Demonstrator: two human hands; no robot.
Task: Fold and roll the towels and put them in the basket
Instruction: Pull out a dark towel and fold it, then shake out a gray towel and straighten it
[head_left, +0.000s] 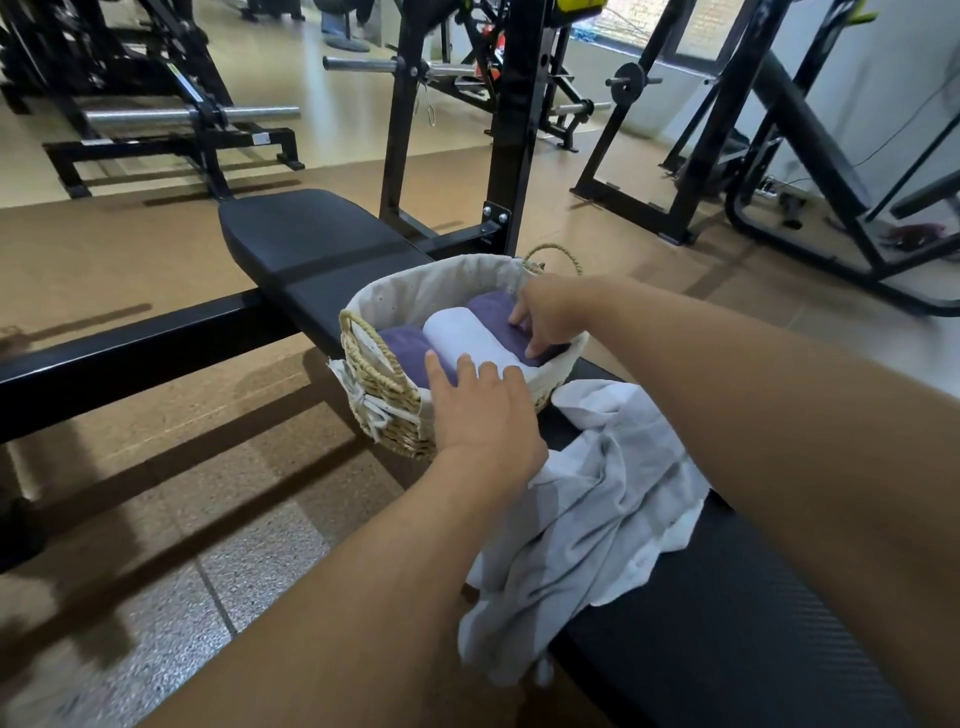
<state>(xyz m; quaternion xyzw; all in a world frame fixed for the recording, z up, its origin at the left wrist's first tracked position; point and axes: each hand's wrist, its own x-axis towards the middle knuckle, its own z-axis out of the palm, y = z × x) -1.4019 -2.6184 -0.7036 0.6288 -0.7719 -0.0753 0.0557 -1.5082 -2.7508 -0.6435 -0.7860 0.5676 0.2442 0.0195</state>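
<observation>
While left hand (480, 410) rests flat-fingered on the white roll (467, 338), right hand (545, 317) pinches the purple roll (496, 312). Both in wicker basket (384, 410).

black padded bench (311, 244), woven basket (387, 410), crumpled grey-white towel (587, 519)

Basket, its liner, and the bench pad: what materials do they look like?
Basket: woven natural fibre, probably straw or seagrass; pale twisted strands, braided handles, matte.
Liner: off-white speckled cloth, folded over the rim and tied in a bow.
Bench pad: black vinyl or leatherette, likely over foam; fine textured surface, slight sheen.
</observation>
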